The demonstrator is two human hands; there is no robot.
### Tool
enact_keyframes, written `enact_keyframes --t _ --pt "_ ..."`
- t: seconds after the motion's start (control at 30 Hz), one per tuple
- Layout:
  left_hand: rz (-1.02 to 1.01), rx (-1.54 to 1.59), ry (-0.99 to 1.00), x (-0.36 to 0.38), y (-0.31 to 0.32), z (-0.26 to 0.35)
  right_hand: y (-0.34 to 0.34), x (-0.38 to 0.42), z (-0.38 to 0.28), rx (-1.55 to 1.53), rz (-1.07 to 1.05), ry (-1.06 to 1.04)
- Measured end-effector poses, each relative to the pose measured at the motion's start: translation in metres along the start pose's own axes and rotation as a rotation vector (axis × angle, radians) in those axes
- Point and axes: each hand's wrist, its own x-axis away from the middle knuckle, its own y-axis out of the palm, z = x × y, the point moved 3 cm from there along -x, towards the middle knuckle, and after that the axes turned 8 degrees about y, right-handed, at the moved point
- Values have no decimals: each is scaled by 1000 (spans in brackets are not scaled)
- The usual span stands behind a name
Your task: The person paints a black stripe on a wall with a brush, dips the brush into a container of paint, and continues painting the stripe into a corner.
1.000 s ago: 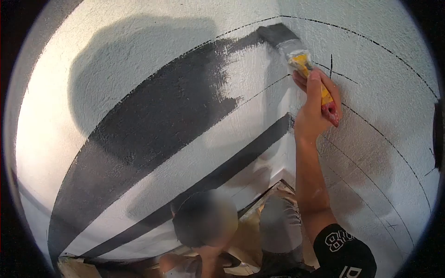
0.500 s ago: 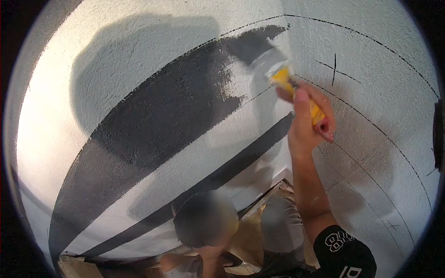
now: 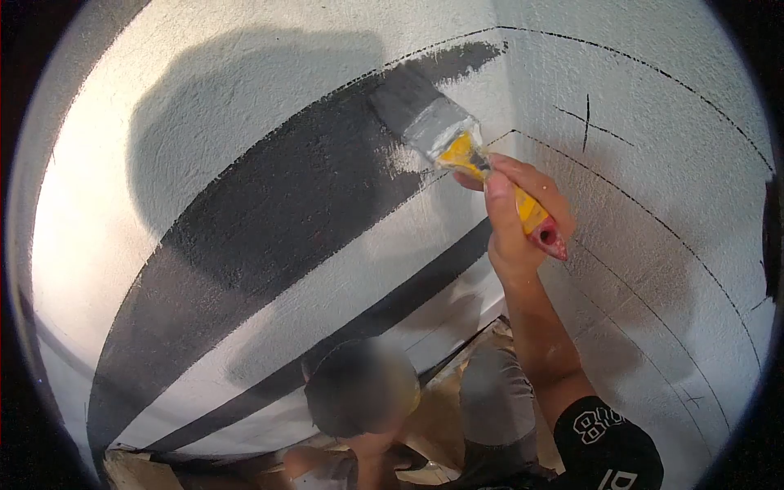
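Sleeve (image 3: 608,441), black, printed: lower right. Right hand (image 3: 527,208): fingers wrapped round the handle of one broad paintbrush (image 3: 461,153). Left hand: out of frame, state cannot be told. Paintbrush: tilted, bristles apparently on the dark band (image 3: 278,196) of the textured wall (image 3: 433,20), beside a bare patch (image 3: 482,102). Risk: an overlong upward stroke could cross the dashed outline (image 3: 498,28). Below: another person's head (image 3: 359,392), exposed to drips should the bristles be overloaded.

White, rough-textured corner wall (image 3: 437,28) bears a broad, dark-grey curved band (image 3: 261,196), a narrower dark-grey stripe (image 3: 408,294) below, and thin black lines (image 3: 586,122).
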Motion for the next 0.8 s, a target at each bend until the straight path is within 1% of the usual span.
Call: enact_keyframes --t 0.03,0.07,0.13,0.17,0.2,0.23,0.27,0.33,0.4,0.47,0.53,0.57,0.63,0.67,0.77,0.8 --pt "-15 -28 25 0 -1 0 0 1 -2 57 -64 -86" --pt "-29 -55 51 0 -2 0 -3 0 -1 54 -64 -86" --pt "-17 -60 46 1 -2 0 -11 -6 5 60 96 41" --pt "-7 -62 39 0 0 2 -10 -10 7 59 96 41" --pt "-8 -63 40 0 2 5 -11 -16 8 30 167 24" --pt "24 -5 -11 -4 7 14 -13 -21 9 0 237 5" --pt "55 52 -62 -6 10 18 -14 -26 10 0 237 4" --pt "45 1 -24 -3 1 4 -17 -31 11 19 333 -7" --pt "38 -51 15 0 -6 -4 -15 -28 10 8 308 -7" --pt "15 -21 -28 -2 -4 -2 -12 -19 10 0 285 -5" --pt "0 -18 -59 0 -6 -3 -4 -6 11 94 132 8" --pt "-16 -15 -88 2 -7 -5 -4 -3 7 95 134 11" --pt "-13 -59 -52 5 -10 -10 4 -1 -5 143 -131 -154" --pt "-9 -103 -15 6 -11 -11 3 -2 -6 142 -131 -154" --pt "2 -87 13 6 -12 -14 0 -4 -6 214 -105 -153" --pt "3 -88 14 5 -13 -14 -3 -7 -2 134 25 -58"
